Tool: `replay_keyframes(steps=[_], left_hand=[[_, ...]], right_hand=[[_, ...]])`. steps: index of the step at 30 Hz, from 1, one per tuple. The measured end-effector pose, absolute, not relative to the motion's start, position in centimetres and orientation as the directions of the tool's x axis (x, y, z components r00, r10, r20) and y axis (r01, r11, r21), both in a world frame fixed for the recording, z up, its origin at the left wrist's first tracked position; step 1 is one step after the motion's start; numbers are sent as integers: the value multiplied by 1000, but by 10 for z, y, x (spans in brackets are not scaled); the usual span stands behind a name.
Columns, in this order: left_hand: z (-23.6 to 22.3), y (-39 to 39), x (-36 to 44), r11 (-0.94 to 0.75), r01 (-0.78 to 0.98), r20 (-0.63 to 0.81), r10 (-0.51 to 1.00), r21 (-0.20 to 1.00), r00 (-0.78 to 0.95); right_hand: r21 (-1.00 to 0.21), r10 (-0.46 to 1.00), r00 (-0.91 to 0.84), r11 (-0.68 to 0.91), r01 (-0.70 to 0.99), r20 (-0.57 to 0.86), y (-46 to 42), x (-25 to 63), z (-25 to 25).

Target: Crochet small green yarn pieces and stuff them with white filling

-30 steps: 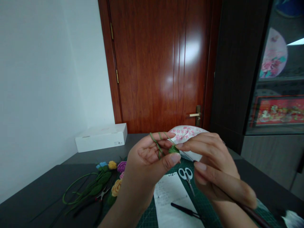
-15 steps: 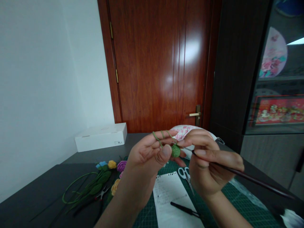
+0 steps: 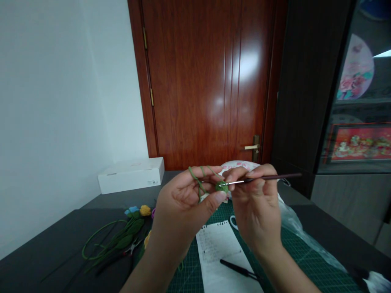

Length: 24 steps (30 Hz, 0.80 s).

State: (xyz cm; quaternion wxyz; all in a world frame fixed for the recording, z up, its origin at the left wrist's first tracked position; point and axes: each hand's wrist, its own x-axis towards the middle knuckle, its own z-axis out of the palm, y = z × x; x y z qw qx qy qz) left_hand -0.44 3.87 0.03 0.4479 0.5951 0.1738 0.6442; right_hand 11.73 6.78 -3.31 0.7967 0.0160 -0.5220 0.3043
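Between the thumb and fingers of my left hand (image 3: 189, 199) is a small green crochet piece (image 3: 222, 186). Green yarn (image 3: 193, 174) loops around that hand's raised fingers and runs down to the piece. My right hand (image 3: 255, 199) pinches a crochet hook (image 3: 269, 177) with a dark handle and a thin metal shaft. The handle lies nearly level and points right. The metal tip meets the green piece; whether it passes through a stitch is too small to tell.
Below lie a written notebook sheet (image 3: 214, 248), a black pen (image 3: 238, 268) and white scissors (image 3: 233, 222), partly hidden, on a green cutting mat (image 3: 191, 260). Crocheted flowers (image 3: 145, 210) and pliers (image 3: 131, 248) sit left. A white box (image 3: 131, 179) stands behind; plastic wrapping (image 3: 301, 232) is at right.
My right hand has rolled and lifted the hook's handle from slanting down to nearly level. The green piece has tilted and shifted slightly left and up with my left hand.
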Motion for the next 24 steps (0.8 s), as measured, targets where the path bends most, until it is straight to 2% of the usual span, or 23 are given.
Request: replay_keyframes(steps=[4, 9, 15, 24], left_hand=[[1, 37, -4, -580, -335, 638, 765, 743, 90], [1, 38, -5, -579, -331, 640, 761, 745, 109], [0, 42, -11, -618, -290, 673, 725, 730, 148], [-4, 46, -16, -689, -161, 707, 693, 707, 142]], right_hand=[[-359, 589, 201, 692, -626, 783, 69, 117, -35], [-395, 610, 129, 645, -655, 782, 72, 123, -34], [-395, 539, 105, 723, -567, 836, 72, 133, -29], [-308, 385, 116, 855, -417, 915, 71, 144, -22]])
